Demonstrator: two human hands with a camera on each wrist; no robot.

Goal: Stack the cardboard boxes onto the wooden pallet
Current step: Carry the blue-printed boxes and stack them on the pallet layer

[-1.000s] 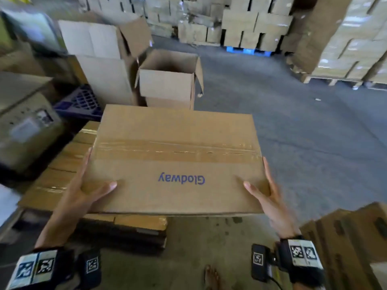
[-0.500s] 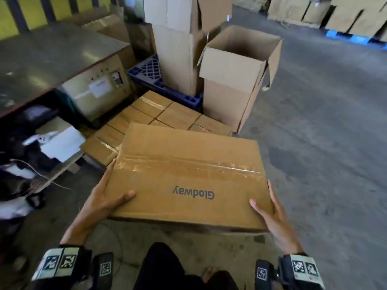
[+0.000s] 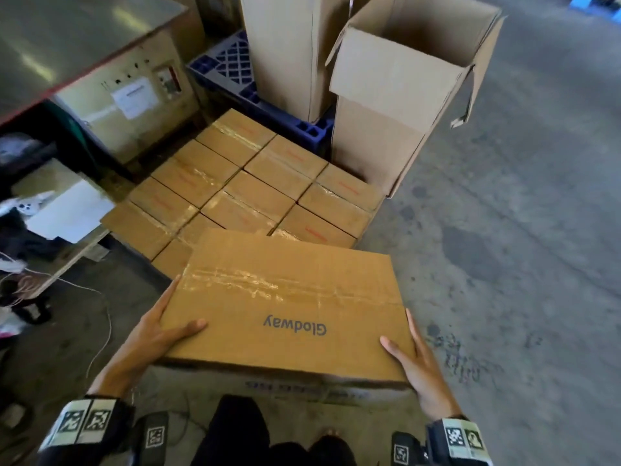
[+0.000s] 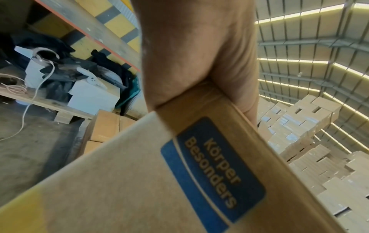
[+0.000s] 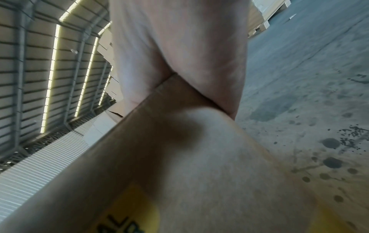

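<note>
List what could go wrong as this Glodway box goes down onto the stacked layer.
1. The left hand and right hand hold the Glodway box at its side edges; fingers underneath could get pinched against the layer of taped boxes.
2. The tall open carton stands close by that layer; a swing might knock it.
3. A loose cord on the floor could snag a foot.

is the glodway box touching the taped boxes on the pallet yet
Cannot tell. In the head view the brown cardboard Glodway box, held by the left hand and right hand, overlaps the layer of taped boxes, hiding any gap.
</note>
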